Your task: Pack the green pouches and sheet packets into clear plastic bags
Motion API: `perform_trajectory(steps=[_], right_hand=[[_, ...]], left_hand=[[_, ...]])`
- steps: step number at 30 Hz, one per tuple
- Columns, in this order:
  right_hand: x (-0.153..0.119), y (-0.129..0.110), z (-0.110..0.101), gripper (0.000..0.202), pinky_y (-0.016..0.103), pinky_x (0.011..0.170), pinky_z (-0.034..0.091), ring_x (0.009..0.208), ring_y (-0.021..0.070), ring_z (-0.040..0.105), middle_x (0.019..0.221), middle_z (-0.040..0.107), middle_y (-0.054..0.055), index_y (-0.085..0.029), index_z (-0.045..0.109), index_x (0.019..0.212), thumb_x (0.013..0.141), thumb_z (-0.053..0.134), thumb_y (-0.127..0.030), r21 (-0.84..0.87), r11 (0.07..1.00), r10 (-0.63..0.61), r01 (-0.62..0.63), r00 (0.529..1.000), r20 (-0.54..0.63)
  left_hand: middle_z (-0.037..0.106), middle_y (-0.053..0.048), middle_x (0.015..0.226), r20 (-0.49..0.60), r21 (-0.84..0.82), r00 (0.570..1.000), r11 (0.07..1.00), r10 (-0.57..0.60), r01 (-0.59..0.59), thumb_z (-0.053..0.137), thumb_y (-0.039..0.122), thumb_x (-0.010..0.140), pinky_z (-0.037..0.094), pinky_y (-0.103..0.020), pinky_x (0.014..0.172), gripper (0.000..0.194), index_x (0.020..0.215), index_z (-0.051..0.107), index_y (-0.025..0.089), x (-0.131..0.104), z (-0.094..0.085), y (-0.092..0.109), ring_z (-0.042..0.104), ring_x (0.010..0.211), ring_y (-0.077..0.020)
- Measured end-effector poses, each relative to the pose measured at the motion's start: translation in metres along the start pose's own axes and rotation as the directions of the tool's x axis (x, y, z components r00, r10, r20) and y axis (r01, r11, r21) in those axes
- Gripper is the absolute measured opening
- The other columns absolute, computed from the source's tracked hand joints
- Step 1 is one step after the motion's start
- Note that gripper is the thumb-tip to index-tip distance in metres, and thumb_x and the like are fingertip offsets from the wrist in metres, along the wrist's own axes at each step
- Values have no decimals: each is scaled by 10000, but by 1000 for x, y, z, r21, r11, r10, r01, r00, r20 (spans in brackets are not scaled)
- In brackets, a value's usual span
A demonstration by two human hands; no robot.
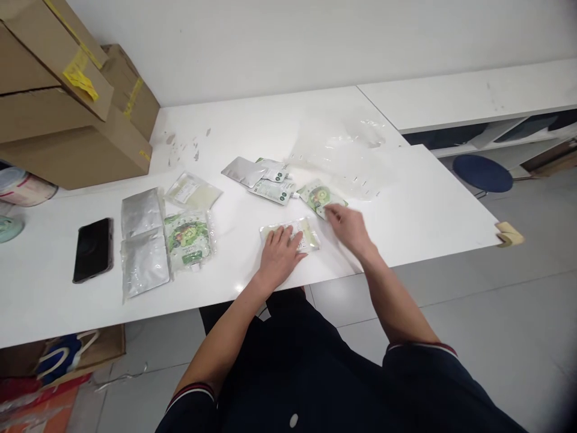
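My left hand (282,255) lies on a clear packet with a pale printed label (309,233), its fingers spread flat over the packet near the table's front edge. To its right, my right hand (349,228) has its fingers pinched together at the lower right edge of a green printed pouch (315,193); its fingertips partly cover that edge. Just behind are a plain silver pouch (243,171) and two spouted pouches, one of them a pouch with small print (273,191), overlapping in a loose pile.
Clear plastic bags (338,156) spread behind my right hand. On the left lie silver packets (144,264), a bagged green pouch (187,237), a labelled packet (193,191) and a phone (93,249). Cardboard boxes (76,144) stand at the back left; a blue stool (482,172) is right.
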State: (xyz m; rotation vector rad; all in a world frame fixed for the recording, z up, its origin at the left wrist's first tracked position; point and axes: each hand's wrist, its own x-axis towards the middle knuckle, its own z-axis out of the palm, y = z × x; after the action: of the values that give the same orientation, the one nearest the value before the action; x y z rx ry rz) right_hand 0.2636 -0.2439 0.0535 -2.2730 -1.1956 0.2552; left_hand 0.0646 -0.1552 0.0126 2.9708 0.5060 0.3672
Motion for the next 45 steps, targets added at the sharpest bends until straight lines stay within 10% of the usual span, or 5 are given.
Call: perform_trajectory(steps=[10, 19, 34, 38, 45], right_hand=[[143, 74, -30, 322, 529, 890, 386, 1142, 376, 536, 1051, 667, 242, -88, 691, 1061, 934, 401, -150, -484, 825, 253, -292, 956, -145], [71, 12, -40, 277, 404, 782, 427, 922, 264, 569, 943, 683, 124, -189, 672, 922, 958, 425, -307, -325, 946, -180, 16, 857, -482], [56, -37, -66, 257, 310, 515, 481, 512, 113, 559, 692, 620, 13, -195, 684, 859, 925, 606, -431, 626, 658, 73, 419, 791, -607], [55, -67, -103, 230, 419, 704, 590, 788, 205, 703, 838, 674, 30, -283, 699, 974, 964, 545, -454, 378, 723, -134, 578, 654, -744], [28, -110, -43, 192, 473, 989, 547, 1138, 209, 660, 1106, 733, -29, -336, 697, 1064, 988, 524, -300, 264, 433, -788, 862, 504, -354]], left_hand=[[493, -152, 1486, 35, 126, 993, 986, -112, 107, 395, 384, 1010, 355, -529, 1130, 476, 1422, 508, 176, 8, -5, -63, 433, 1394, -343], [516, -171, 1454, 100, 163, 984, 978, -150, 133, 310, 22, 924, 384, -485, 1096, 546, 1445, 447, 112, 75, -6, -92, 468, 1362, -299], [692, -103, 1254, -202, 28, 972, 992, -117, 125, 364, 116, 980, 490, -426, 1023, 399, 1269, 633, 173, -53, -45, -71, 644, 1183, -248], [748, -99, 1081, -467, -237, 837, 953, -284, 191, 416, 260, 1011, 553, -282, 789, 332, 1234, 638, 155, -67, -69, -64, 716, 908, -173], [696, -50, 748, -846, -330, 275, 854, -456, 402, 444, 409, 1007, 503, -246, 664, 387, 984, 709, 128, -97, -111, -68, 674, 707, -143]])
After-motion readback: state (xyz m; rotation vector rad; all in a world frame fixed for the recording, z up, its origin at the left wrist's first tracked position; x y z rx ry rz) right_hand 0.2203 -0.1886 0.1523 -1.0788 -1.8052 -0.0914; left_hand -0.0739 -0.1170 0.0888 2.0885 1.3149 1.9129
